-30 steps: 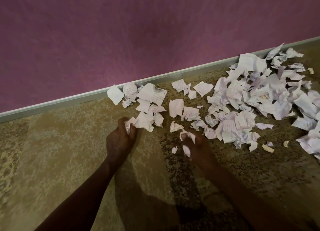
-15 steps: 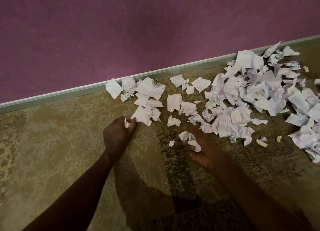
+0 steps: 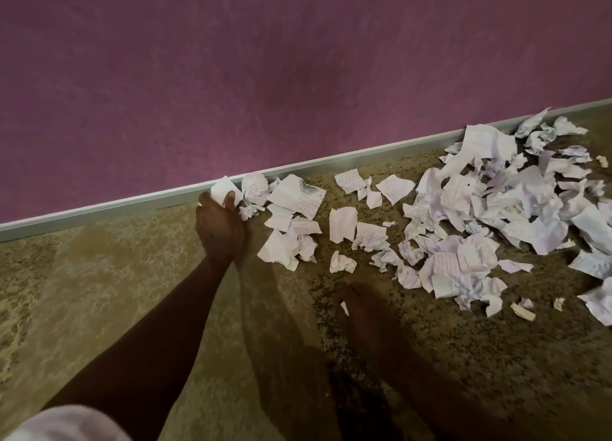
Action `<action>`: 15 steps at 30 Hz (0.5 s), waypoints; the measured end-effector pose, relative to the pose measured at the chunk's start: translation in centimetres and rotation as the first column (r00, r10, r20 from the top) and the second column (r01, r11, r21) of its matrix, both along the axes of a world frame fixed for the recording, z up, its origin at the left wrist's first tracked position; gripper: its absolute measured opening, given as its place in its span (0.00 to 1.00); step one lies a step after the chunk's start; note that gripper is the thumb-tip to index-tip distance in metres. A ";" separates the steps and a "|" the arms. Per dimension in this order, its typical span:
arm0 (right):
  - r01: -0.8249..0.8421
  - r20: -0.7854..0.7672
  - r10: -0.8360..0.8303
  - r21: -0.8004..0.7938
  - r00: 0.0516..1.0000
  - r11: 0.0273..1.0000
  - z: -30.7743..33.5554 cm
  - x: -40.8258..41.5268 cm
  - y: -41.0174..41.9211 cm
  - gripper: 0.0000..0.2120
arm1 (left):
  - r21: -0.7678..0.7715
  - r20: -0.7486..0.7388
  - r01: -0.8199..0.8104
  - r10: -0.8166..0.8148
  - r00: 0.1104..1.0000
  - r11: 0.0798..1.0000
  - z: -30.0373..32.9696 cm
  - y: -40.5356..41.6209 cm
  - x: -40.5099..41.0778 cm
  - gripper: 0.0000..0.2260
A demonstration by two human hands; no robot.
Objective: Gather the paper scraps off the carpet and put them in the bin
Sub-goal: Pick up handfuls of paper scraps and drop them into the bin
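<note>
Torn and crumpled white paper scraps (image 3: 490, 215) lie strewn over the mottled brown carpet (image 3: 99, 291), thickest at the right. My left hand (image 3: 218, 225) reaches to the wall's base and grips a flat scrap (image 3: 222, 189) at the left end of the litter. My right hand (image 3: 361, 311) rests low on the carpet in shadow, fingers curled around paper scraps, with a white sliver (image 3: 344, 308) showing at its edge. No bin is in view.
A purple wall (image 3: 265, 76) with a pale skirting strip (image 3: 99, 205) runs diagonally behind the scraps. A smaller cluster of scraps (image 3: 291, 228) lies just right of my left hand. A pale sleeve (image 3: 66, 424) shows at the bottom left.
My left hand has moved away from me to the skirting and taken hold of the leftmost scrap. My right hand has drawn back toward me with its scraps closed inside.
</note>
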State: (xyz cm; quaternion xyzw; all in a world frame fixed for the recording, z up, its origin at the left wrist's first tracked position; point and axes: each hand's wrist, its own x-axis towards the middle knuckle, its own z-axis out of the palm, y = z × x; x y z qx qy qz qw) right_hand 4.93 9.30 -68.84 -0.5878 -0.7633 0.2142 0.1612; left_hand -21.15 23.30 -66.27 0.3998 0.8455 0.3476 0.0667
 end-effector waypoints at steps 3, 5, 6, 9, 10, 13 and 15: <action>0.032 -0.012 -0.033 -0.043 0.999 0.999 0.2 -0.2 -0.1 0.13 | -0.050 -0.041 -0.062 0.060 0.997 0.997 -0.6 2.1 2.6 0.39; 0.053 0.004 -0.053 -0.053 0.999 0.997 0.3 -0.4 0.1 0.16 | -0.067 -0.066 -0.105 0.100 0.993 0.992 -1.0 2.9 4.4 0.46; 0.062 0.025 -0.061 -0.066 0.998 0.996 0.5 -0.5 0.0 0.18 | -0.072 -0.078 -0.107 0.102 0.992 0.992 -1.3 3.2 5.0 0.48; 0.105 0.058 -0.099 -0.095 0.993 0.990 0.6 -0.9 -0.4 0.18 | -0.075 -0.105 -0.053 0.045 0.993 0.996 -1.8 3.8 5.6 0.41; 0.116 0.050 -0.111 -0.105 0.993 0.988 0.4 -0.9 -0.5 0.18 | -0.055 -0.107 -0.028 0.022 0.994 0.998 -1.9 3.9 5.5 0.38; 0.125 -0.100 -0.136 -0.107 0.986 0.986 1.1 -0.7 0.4 0.18 | 0.034 -0.120 0.067 -0.062 0.991 0.997 -2.1 3.9 4.7 0.32; 0.107 -0.227 -0.111 -0.030 0.968 0.994 1.9 -0.1 2.2 0.24 | 0.071 -0.148 0.159 -0.147 0.978 0.985 -2.3 3.7 4.2 0.29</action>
